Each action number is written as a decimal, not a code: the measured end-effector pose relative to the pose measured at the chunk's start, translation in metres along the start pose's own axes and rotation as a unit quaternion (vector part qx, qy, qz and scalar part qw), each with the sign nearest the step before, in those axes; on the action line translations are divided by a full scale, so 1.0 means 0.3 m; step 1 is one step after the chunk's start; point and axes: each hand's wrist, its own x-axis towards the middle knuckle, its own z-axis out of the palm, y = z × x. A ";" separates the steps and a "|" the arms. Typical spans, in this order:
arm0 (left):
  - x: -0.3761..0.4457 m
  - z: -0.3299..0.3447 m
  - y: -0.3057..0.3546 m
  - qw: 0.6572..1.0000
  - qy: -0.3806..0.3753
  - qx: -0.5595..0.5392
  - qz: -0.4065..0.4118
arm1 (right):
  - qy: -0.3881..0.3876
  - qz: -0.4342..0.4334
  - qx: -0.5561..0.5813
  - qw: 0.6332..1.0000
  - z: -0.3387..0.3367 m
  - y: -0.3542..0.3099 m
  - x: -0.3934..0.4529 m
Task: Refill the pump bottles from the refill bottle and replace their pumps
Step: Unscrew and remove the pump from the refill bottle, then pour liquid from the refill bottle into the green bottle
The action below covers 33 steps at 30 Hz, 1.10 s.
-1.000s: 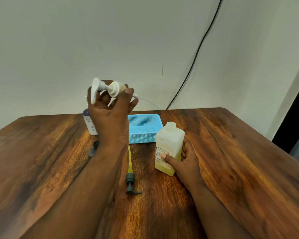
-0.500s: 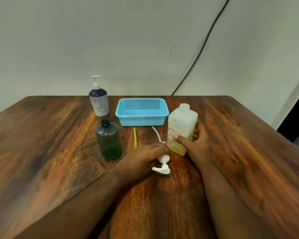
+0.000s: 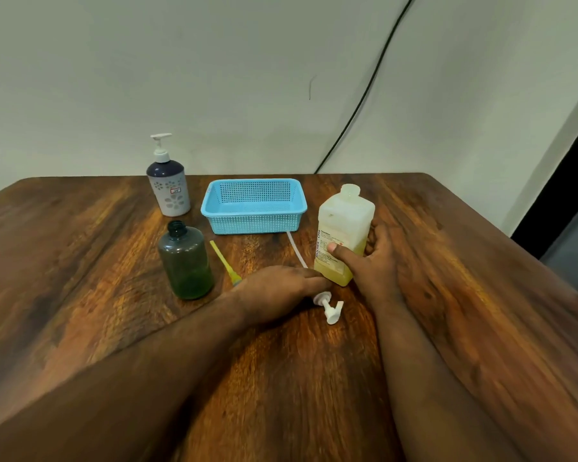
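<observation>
My right hand [image 3: 376,266] grips the open, capless refill bottle [image 3: 344,218], which stands upright on the table with yellow liquid low inside. A white pump [image 3: 329,306] lies on the table just in front of it, its thin tube [image 3: 296,248] pointing toward the basket. My left hand [image 3: 276,291] rests palm down over the pump's collar, fingers on it. A dark green bottle [image 3: 186,261] stands open at the left, without its pump. The yellow tube [image 3: 222,261] of a second pump lies beside it, its head hidden under my left hand.
A navy and white pump bottle [image 3: 169,190] with its pump fitted stands at the back left. A blue mesh basket [image 3: 254,218] sits behind the tubes. The wooden table [image 3: 464,311] ends close on the right; a black cable [image 3: 364,95] runs down the wall.
My left hand has brought the white pump down from above the basket and laid it on the table in front of the refill bottle. My right hand has stayed on the bottle.
</observation>
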 end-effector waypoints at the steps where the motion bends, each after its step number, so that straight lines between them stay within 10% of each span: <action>1: -0.004 0.001 0.000 1.000 0.008 -0.005 -0.002 | 0.000 0.000 0.000 1.000 0.002 -0.002 -0.001; 26: -0.110 0.015 -0.005 0.991 0.072 -0.067 -0.093 | 0.012 -0.006 -0.018 1.000 0.011 -0.010 -0.008; 33: -0.222 -0.010 0.007 0.969 0.197 -0.092 -0.114 | 0.018 -0.013 -0.020 1.000 0.013 -0.040 -0.035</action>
